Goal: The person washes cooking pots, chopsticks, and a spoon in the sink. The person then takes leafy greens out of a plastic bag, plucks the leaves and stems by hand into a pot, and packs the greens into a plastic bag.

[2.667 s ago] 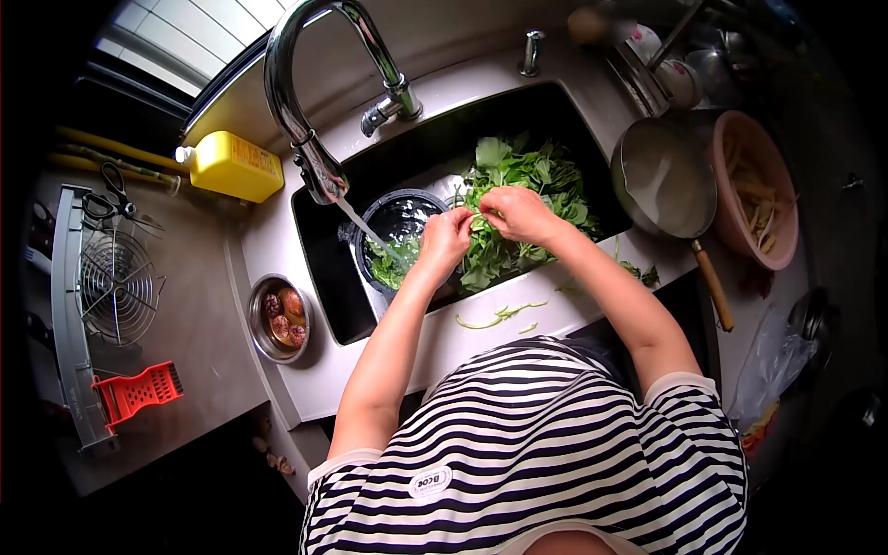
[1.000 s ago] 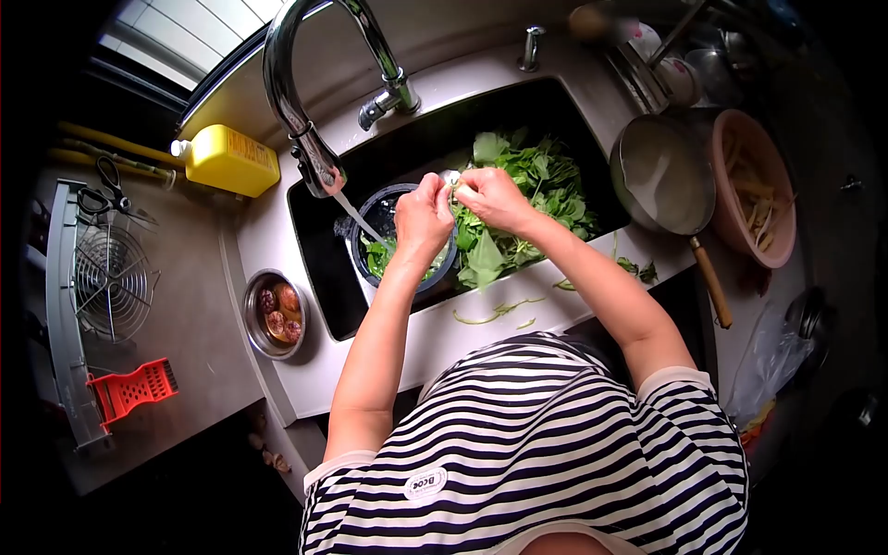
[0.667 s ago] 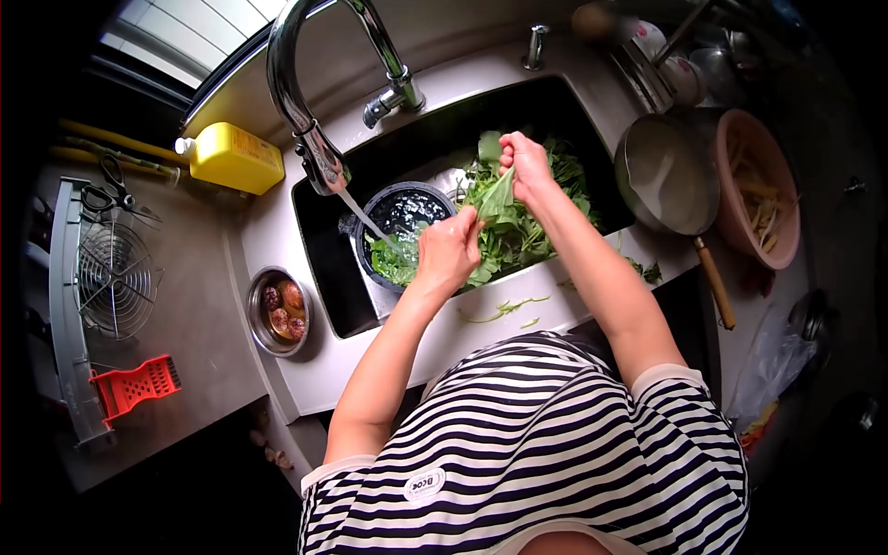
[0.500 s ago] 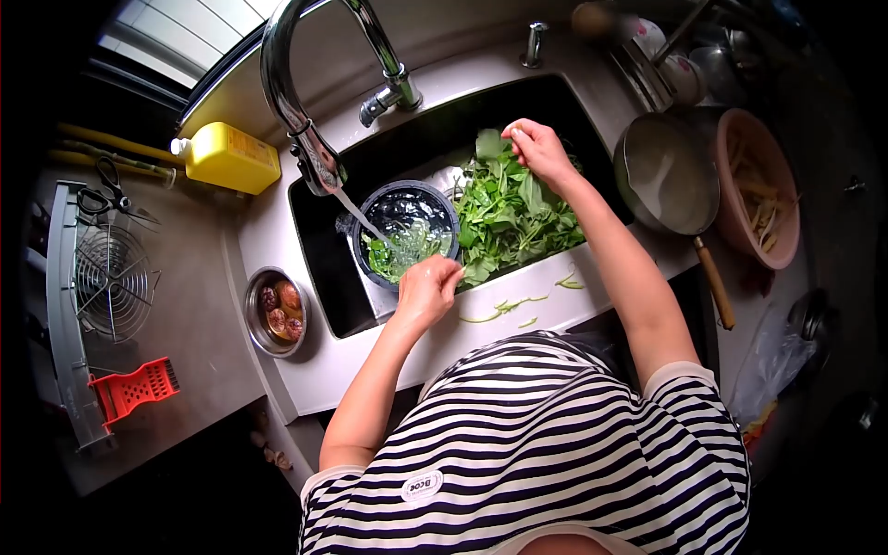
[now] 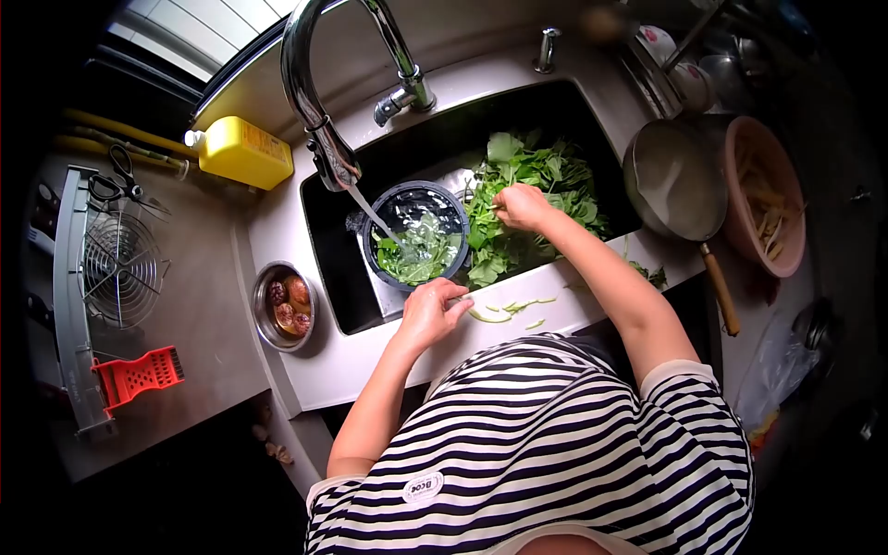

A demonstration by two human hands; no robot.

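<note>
At the sink (image 5: pixel 336 264), my right hand (image 5: pixel 523 206) is pinching leafy greens (image 5: pixel 487 265) heaped beside the bowl (image 5: pixel 421 186); whether my left hand (image 5: pixel 430 313), hanging by the front edge, is gripping anything I cannot tell. The greens are likely handling light, soft and slippery, their stems offering firmer hold. The bowl's rim is crowding 1 side; open room is lying above.

Two hands (image 5: pixel 432 313) (image 5: pixel 525 206), one faucet (image 5: pixel 334 159)
</note>
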